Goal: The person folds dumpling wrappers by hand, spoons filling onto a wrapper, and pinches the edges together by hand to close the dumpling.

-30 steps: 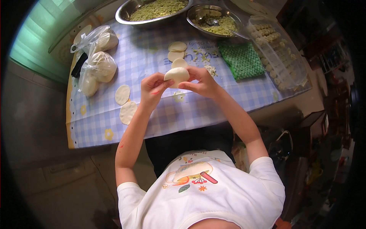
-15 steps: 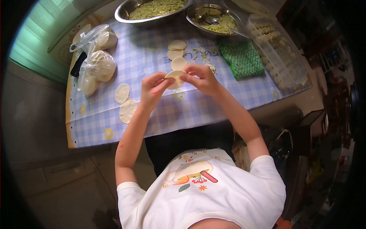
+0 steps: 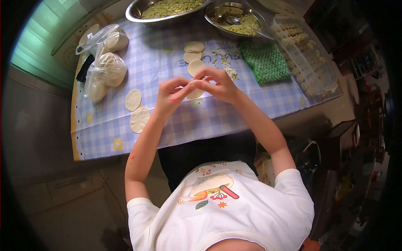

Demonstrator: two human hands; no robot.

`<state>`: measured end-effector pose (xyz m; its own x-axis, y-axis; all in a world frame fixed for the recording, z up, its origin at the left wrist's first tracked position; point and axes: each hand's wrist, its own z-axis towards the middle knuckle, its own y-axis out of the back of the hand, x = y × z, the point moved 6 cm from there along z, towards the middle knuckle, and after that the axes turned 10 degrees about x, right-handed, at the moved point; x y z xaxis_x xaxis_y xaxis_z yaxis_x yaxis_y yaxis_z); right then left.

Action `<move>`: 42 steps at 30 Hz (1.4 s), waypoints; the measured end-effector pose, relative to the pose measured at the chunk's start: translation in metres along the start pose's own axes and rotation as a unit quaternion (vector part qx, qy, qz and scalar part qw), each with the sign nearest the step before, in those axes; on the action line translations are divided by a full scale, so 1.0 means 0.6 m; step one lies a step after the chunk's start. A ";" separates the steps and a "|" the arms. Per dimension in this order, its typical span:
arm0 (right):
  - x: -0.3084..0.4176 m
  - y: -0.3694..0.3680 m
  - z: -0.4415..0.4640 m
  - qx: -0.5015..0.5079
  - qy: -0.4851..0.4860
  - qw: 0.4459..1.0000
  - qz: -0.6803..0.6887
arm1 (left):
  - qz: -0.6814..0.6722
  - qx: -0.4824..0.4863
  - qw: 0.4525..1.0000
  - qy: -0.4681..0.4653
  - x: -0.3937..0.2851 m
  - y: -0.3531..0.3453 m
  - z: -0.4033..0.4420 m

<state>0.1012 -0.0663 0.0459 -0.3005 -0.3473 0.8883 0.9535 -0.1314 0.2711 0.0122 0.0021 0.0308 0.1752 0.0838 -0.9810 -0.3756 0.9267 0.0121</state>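
Dough wrapper sits pinched in fingers of both hands; room toward surface edge; flap points bodyward, long axis unclear.

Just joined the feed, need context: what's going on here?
The person's left hand and right hand pinch the upper edge of a dough wrapper over the checked tablecloth. More wrappers lie just beyond it, two others at left. Steel bowls of green filling stand at the back; a clear plastic tray of small dumplings sits at right.
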 end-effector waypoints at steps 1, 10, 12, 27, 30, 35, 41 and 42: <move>-0.006 0.001 0.000 -0.001 -0.001 1.000 -0.003 | 0.013 0.005 1.000 0.023 0.000 -0.003 0.000; -0.016 0.018 -0.008 -0.094 -0.012 0.994 0.062 | -0.030 0.030 0.996 0.074 0.024 -0.009 0.003; -0.020 0.021 -0.008 -0.104 -0.011 0.988 0.110 | -0.057 -0.002 0.997 0.055 0.022 -0.001 0.005; -0.031 0.003 -0.008 0.001 -0.101 0.993 0.066 | -0.050 -0.082 0.994 -0.042 0.007 0.027 -0.001; -0.024 0.011 -0.008 -0.030 -0.093 0.994 0.056 | -0.128 -0.053 0.990 0.012 0.015 0.017 0.004; -0.016 0.013 -0.003 -0.045 -0.038 0.992 0.109 | -0.097 -0.027 0.995 0.011 0.007 0.012 0.002; -0.021 0.008 -0.008 -0.017 -0.074 0.996 0.037 | -0.062 -0.003 0.998 -0.008 0.005 0.012 0.000; -0.021 0.010 -0.009 -0.022 -0.077 0.996 0.042 | -0.065 0.001 0.998 -0.008 0.004 0.009 0.001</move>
<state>0.1107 -0.0677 0.0346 -0.2096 -0.2132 0.9543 0.9722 -0.1495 0.1801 0.0109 0.0076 0.0288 0.2365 -0.0326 -0.9711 -0.3462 0.9310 -0.1155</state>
